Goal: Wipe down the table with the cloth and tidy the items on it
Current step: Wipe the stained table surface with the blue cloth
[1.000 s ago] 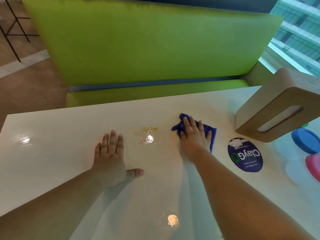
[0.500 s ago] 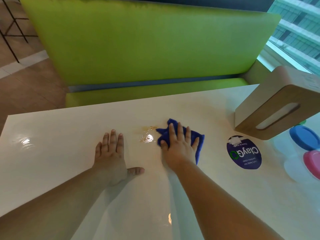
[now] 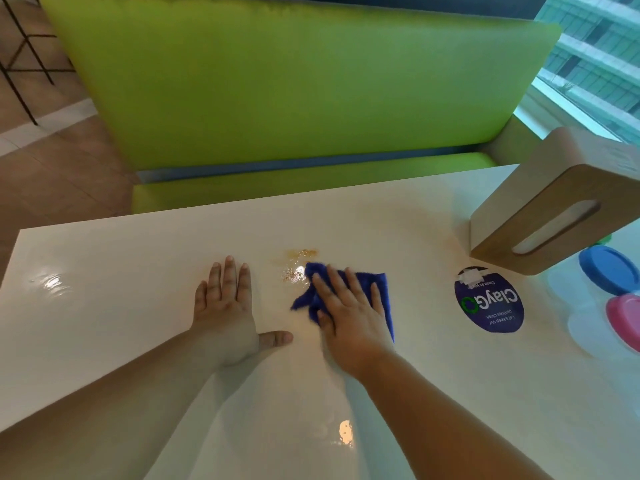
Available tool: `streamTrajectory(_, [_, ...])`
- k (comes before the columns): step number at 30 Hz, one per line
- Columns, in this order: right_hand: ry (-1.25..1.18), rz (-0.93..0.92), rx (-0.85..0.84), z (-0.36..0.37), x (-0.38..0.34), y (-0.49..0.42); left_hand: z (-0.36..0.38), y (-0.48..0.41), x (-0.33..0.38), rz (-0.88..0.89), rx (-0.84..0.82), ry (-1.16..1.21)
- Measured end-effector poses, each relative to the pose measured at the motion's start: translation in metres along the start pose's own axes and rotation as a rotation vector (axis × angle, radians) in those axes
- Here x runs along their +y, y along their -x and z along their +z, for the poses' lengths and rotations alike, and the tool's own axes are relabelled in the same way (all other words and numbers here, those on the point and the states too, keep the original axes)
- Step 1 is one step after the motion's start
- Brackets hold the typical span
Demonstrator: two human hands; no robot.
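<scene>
A glossy white table fills the lower view. My right hand presses flat on a dark blue cloth near the table's middle, fingers spread over it. Just left of the cloth's far corner lies a brownish spill with crumbs. My left hand rests flat on the bare table, fingers together and thumb out, a short way left of the cloth, holding nothing.
A wooden tissue box stands at the right. Beside it sit clear containers with a blue lid and a pink lid. A round purple sticker is on the tabletop. A green bench runs behind the far edge.
My right hand has slid the blue cloth leftward across the table, from near the sticker up to the edge of the spill. My left hand has stayed put.
</scene>
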State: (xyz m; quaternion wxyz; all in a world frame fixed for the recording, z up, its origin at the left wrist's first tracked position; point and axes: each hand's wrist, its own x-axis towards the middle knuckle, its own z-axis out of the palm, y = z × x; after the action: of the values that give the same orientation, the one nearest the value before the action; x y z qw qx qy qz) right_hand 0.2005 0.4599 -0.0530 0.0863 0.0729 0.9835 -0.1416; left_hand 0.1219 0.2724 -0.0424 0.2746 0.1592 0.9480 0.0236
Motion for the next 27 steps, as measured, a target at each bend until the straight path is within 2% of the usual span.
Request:
streamTrajectory(3, [-0.031,-0.086,0.003,-0.002,0.024,0.018,0.0,0.0,-0.001,0.008,0.0,0.001])
streamTrajectory(7, [-0.012,0.136,0.056,-0.009,0.032,-0.004,-0.001,-0.001,-0.001,0.011,-0.009,-0.009])
streamTrajectory(9, [-0.009,0.171,0.057,-0.006,0.015,-0.01,-0.002,-0.001,-0.001,0.007,-0.017,0.001])
streamTrajectory(14, [-0.038,-0.018,0.013,0.008,-0.02,0.026,-0.012,0.0,-0.001,0.004,-0.072,0.159])
streamTrajectory(16, [-0.182,-0.067,-0.015,0.007,-0.021,0.034,-0.012,0.001,-0.002,0.003,-0.066,0.215])
streamTrajectory(17, [-0.345,-0.068,0.02,0.0,-0.019,0.036,-0.008,0.002,-0.001,-0.008,-0.009,0.225])
streamTrajectory(19, [-0.6,0.014,0.218,-0.015,0.001,0.035,0.002,0.008,0.012,0.003,0.266,0.226])
streamTrajectory(20, [-0.593,0.096,0.316,-0.021,0.018,0.033,0.007,0.013,0.025,0.078,0.4,0.258])
streamTrajectory(21, [-0.511,0.187,0.357,-0.025,0.036,0.029,0.011,0.021,0.043,0.214,0.454,0.299])
streamTrajectory(23, [-0.283,0.341,0.245,-0.024,0.068,0.027,0.022,0.041,0.085,0.5,0.312,0.279])
streamTrajectory(25, [-0.136,0.381,0.126,-0.015,0.082,0.028,0.037,0.049,0.109,0.595,0.215,0.081])
streamTrajectory(27, [-0.064,0.364,0.153,-0.008,0.082,0.03,0.042,0.041,0.107,0.562,0.271,-0.07])
